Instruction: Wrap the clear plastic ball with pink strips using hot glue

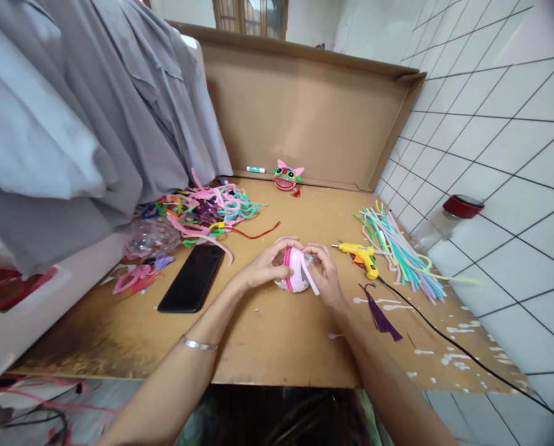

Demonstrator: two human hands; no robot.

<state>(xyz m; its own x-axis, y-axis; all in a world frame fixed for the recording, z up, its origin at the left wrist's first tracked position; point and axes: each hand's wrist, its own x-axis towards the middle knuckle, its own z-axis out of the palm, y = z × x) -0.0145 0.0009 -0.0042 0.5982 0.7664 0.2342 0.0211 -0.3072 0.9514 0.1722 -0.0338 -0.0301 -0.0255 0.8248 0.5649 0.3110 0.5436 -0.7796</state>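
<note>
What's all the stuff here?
Wrapped bundle: one, pink and lilac, centre
Glue gun: one, yellow, right
Tassel: one, purple, near right
Straight pipe cleaners: many, pastel, right
Tangled pipe cleaners: many, multicoloured, left
Smartphone: one, black, left
Animal head: one, multicoloured, back
Tube: one, white and green, back
Jar: one, clear, red lid, right
Cloth: count unclear, grey, left
Cardboard: one, brown, back
Table: one, brown, beneath
Bracelet: one, silver, left wrist
Left hand: one, bare, centre
Right hand: one, bare, centre

A craft workspace is indicated; home or workshop cannot be determined. On the table (277,353), a glue gun (361,253), a stem bundle (404,248) and a stem heap (216,207) are laid out. The table is spotted with drips (398,307) and bordered by tiles (528,248).
</note>
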